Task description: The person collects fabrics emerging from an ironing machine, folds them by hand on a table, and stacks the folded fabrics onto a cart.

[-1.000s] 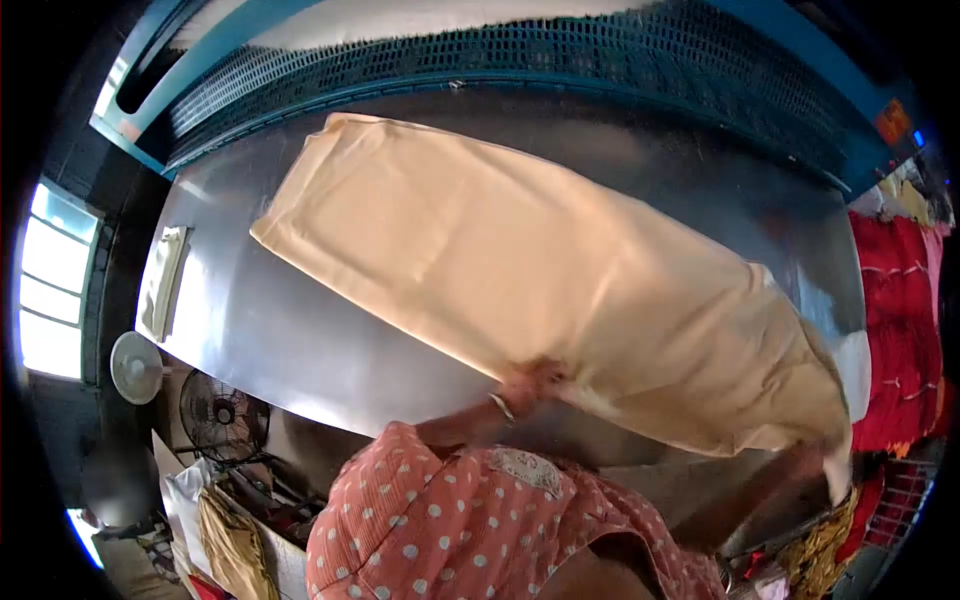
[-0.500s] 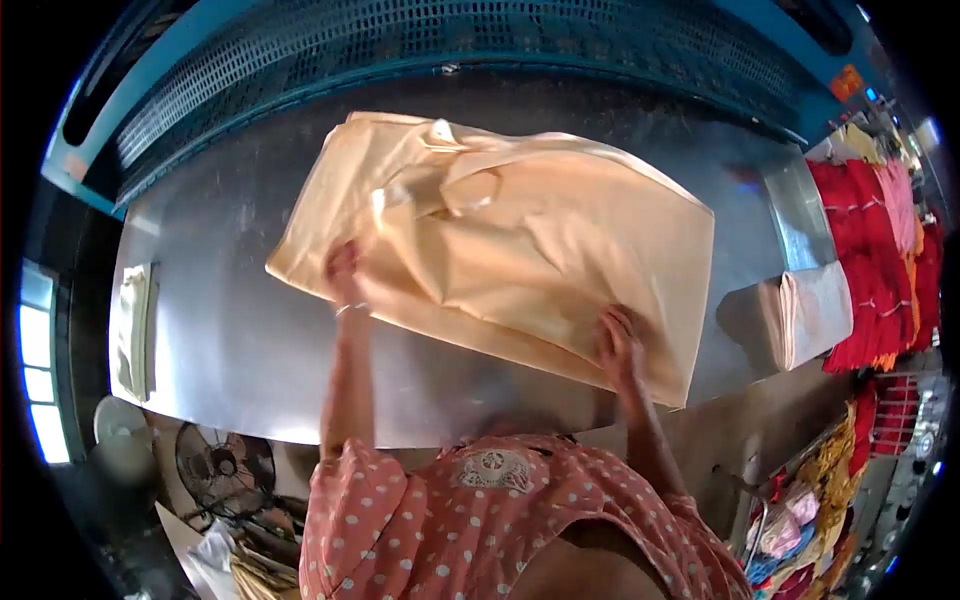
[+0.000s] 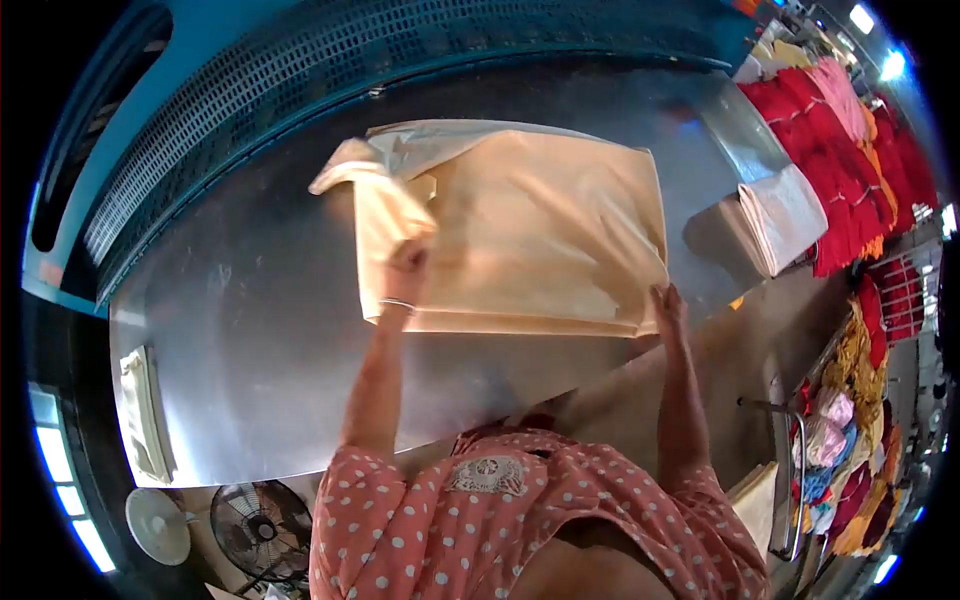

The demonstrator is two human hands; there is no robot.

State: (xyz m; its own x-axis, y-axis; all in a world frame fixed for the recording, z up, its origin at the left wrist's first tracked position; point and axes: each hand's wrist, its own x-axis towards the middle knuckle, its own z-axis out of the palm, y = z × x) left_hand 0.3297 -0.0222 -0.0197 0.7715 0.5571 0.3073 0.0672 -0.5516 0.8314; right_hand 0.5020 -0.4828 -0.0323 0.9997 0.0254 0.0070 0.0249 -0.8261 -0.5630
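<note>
A pale peach cloth [image 3: 540,225] lies partly folded on the metal table, its front edge running nearly straight between my hands. My left hand [image 3: 408,258], slightly blurred, is closed on a gathered part of the cloth at its left side. Above that hand, a bunched flap of the cloth is lifted and swings out to the left. My right hand [image 3: 668,300] pinches the front right corner of the cloth, with the fingertips closed on its edge.
The metal table [image 3: 240,370] has a perforated blue panel [image 3: 400,45] along its back. A folded white cloth [image 3: 785,215] sits at its right end, a folded pale cloth [image 3: 147,415] at its left. Red cloths [image 3: 800,130] hang right; a fan [image 3: 262,528] stands below left.
My left hand has gone from lying on the cloth to lifting its left part, folding it inward. My right hand has moved from the cloth's surface to its front right corner. The view has turned.
</note>
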